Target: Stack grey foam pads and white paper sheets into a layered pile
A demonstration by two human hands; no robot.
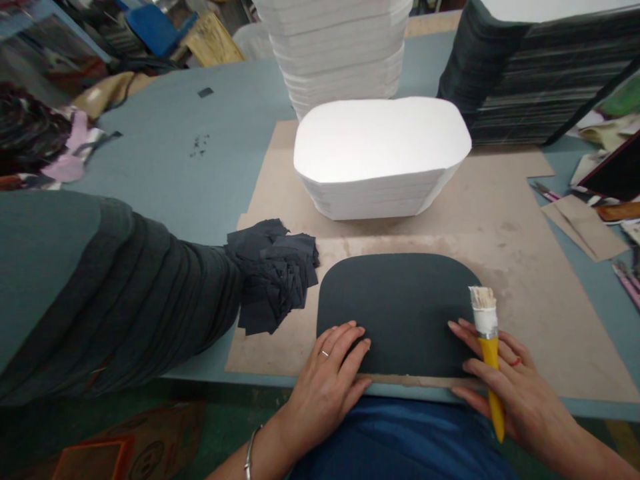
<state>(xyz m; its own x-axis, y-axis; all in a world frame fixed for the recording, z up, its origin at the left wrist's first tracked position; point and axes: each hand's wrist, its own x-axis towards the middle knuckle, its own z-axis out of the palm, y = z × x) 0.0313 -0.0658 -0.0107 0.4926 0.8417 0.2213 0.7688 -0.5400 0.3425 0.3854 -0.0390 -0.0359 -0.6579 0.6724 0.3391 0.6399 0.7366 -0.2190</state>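
A dark rounded fabric piece point(403, 310) lies flat on a brown cardboard sheet point(530, 307) near the table's front edge. My left hand point(330, 383) rests open on the piece's lower left corner, fingers spread flat. My right hand point(507, 387) is at the piece's lower right corner, fingertips touching it, and holds a yellow-handled brush point(489, 347) with pale bristles pointing up. A stack of white rounded foam pieces point(380, 157) stands behind the dark piece.
A pile of small dark fabric squares point(273, 273) lies left of the piece. A fanned stack of dark pieces point(110, 293) fills the left. A tall white stack point(340, 53) and a tall black stack point(545, 73) stand at the back. Scissors and paper scraps point(585, 223) lie at the right.
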